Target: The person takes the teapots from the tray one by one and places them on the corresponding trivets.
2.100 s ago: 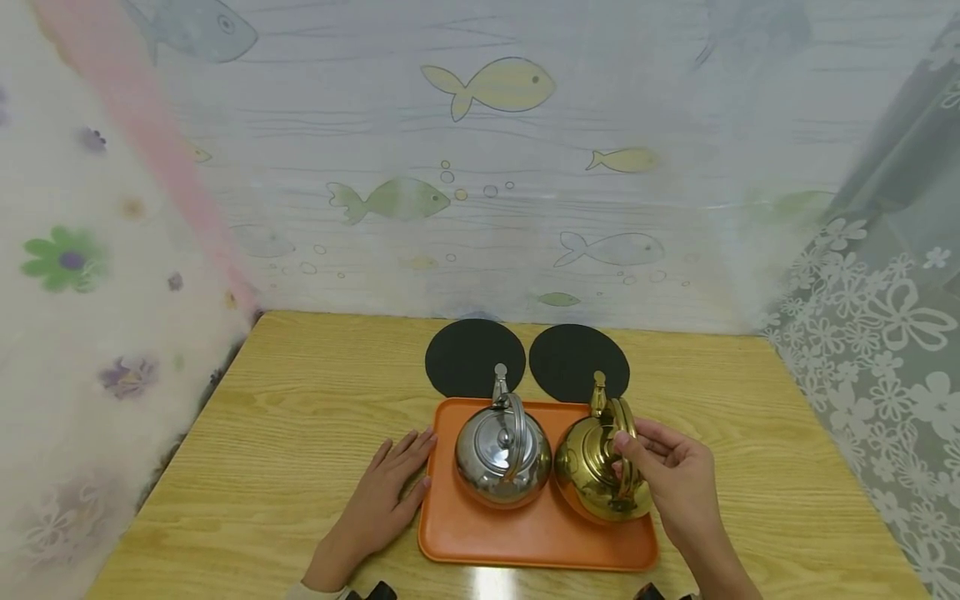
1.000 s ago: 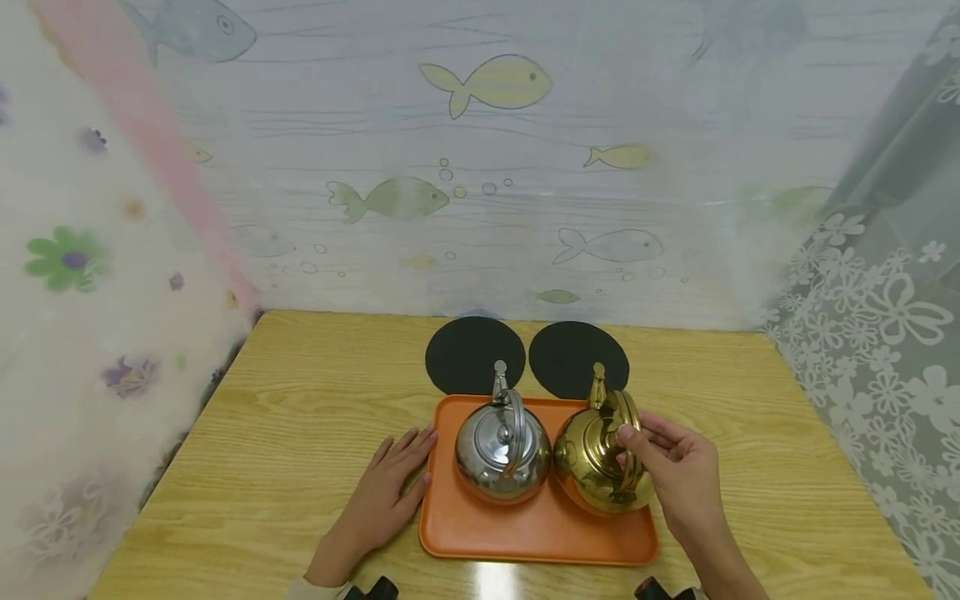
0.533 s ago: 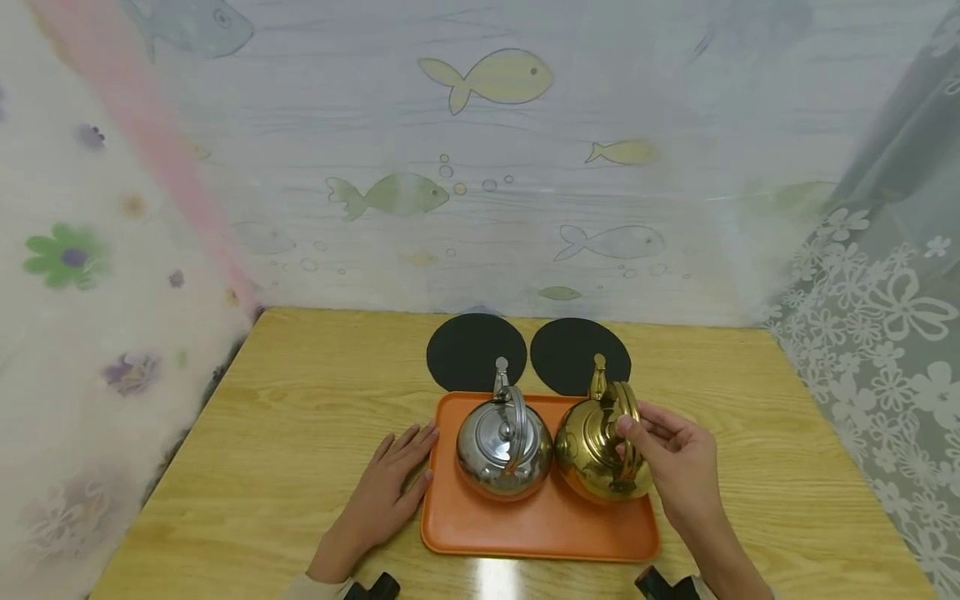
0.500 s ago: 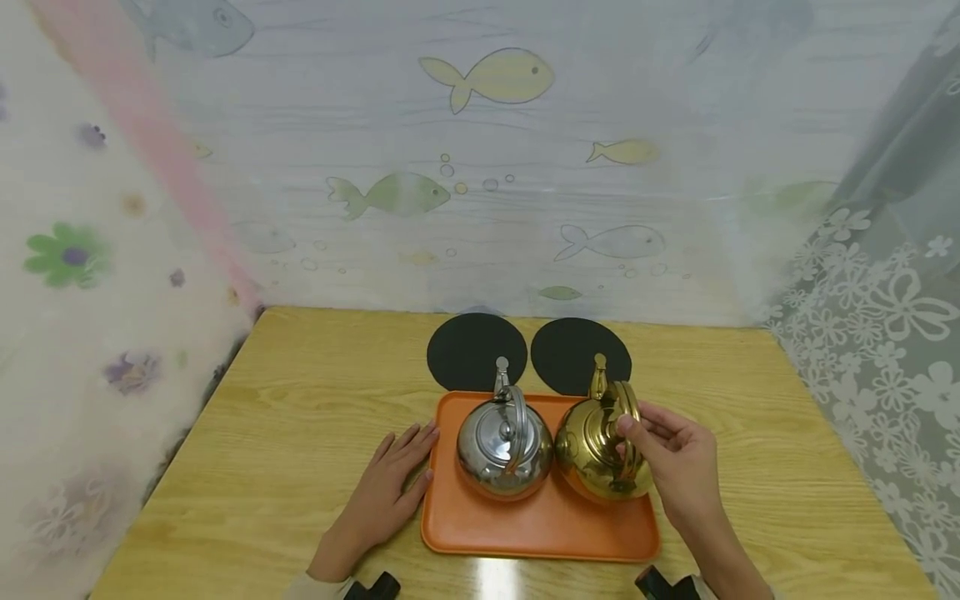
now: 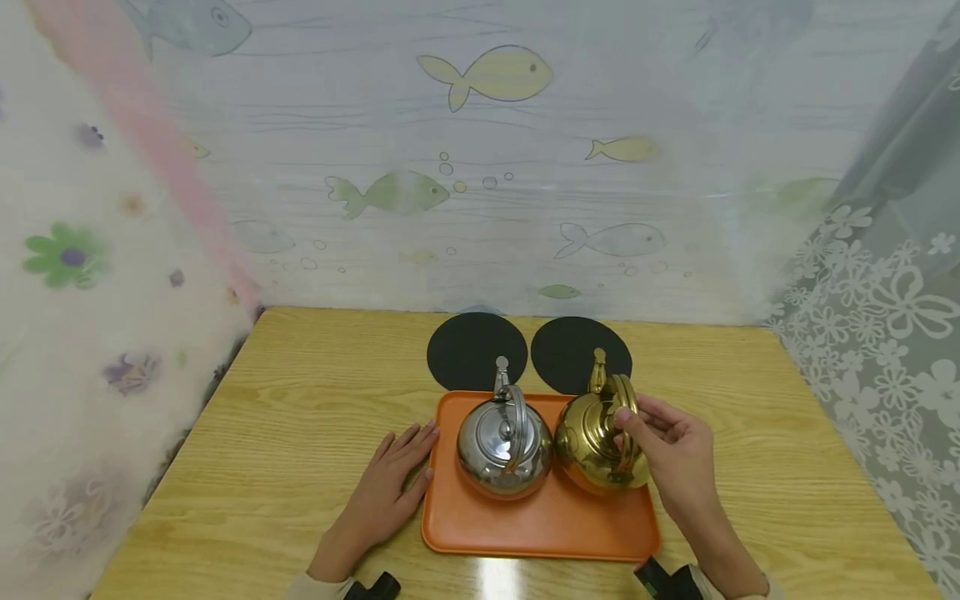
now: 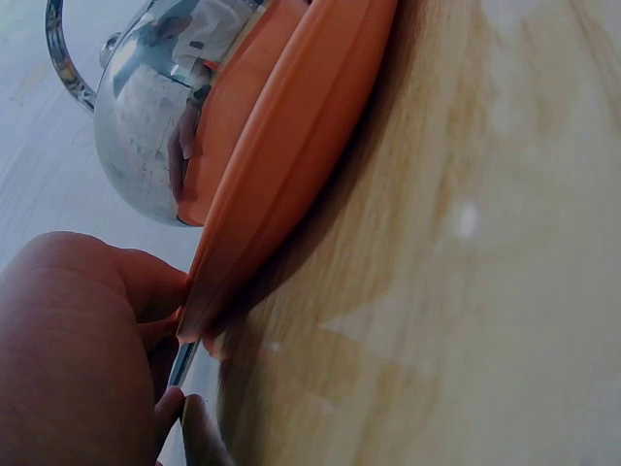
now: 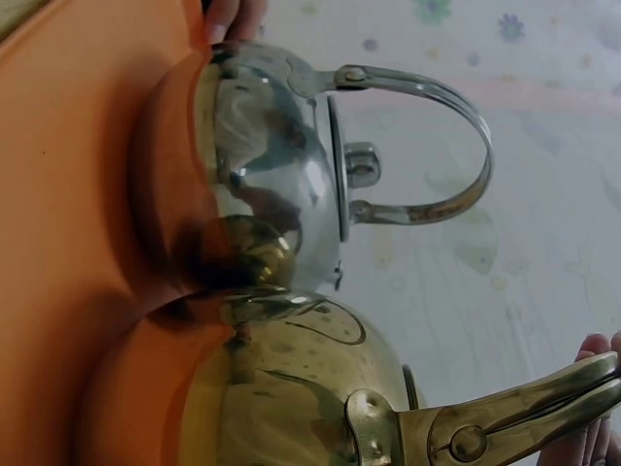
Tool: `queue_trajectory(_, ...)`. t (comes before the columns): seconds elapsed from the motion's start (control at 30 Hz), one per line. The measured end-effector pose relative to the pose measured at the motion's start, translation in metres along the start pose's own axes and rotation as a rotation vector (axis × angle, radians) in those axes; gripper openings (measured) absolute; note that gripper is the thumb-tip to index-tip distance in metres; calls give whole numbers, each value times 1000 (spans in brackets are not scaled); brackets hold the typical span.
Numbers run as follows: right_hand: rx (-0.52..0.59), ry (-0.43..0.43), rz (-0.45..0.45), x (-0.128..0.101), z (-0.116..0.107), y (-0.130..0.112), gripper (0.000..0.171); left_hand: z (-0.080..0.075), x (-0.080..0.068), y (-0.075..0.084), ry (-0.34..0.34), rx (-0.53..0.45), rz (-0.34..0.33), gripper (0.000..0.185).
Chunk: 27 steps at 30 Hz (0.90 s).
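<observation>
My right hand (image 5: pixel 681 460) pinches the arched handle of a shiny gold kettle (image 5: pixel 581 458) between thumb and fingers. The kettle is at the right of an orange tray (image 5: pixel 525 532), its spout facing away; I cannot tell whether its base touches the tray. To its left a silver kettle (image 5: pixel 480 462) stands upright on the tray with its handle up. In the right wrist view the gold kettle (image 7: pixel 291 388) is beside the silver kettle (image 7: pixel 281 146). Flat at the tray's left edge lies my left hand (image 5: pixel 381 500), its fingertips touching the rim.
Two round black mats (image 5: pixel 476 352) lie side by side just behind the tray, the right mat (image 5: pixel 572 346) partly covered by the gold spout. Everything is on a wood-grain table (image 5: pixel 300 400). A fish-patterned curtain (image 5: pixel 360 267) hangs behind it.
The gold kettle has shifted slightly up in the view, away from the tray's front edge, with my right hand holding it. My left hand and the silver kettle have stayed in place.
</observation>
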State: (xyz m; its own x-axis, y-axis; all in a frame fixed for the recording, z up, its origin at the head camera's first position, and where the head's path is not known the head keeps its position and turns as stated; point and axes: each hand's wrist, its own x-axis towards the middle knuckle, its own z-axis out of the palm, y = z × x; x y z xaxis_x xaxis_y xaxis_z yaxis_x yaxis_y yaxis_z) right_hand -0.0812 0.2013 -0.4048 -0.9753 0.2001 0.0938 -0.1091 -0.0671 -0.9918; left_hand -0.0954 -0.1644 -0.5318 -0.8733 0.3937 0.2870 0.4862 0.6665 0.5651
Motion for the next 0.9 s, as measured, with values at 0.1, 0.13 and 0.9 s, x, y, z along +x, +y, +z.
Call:
queue_trajectory(0.1, -4, 4, -2, 2, 1, 0, 32, 0, 0, 0, -1, 0, -1, 52)
queue_trajectory(0.13, -3, 4, -6, 2, 1, 0, 34, 0, 0, 0, -1, 0, 0, 52)
queue_trajectory(0.9, -20, 12, -41, 14, 2, 0, 40, 0, 1, 1, 0, -2, -2, 52)
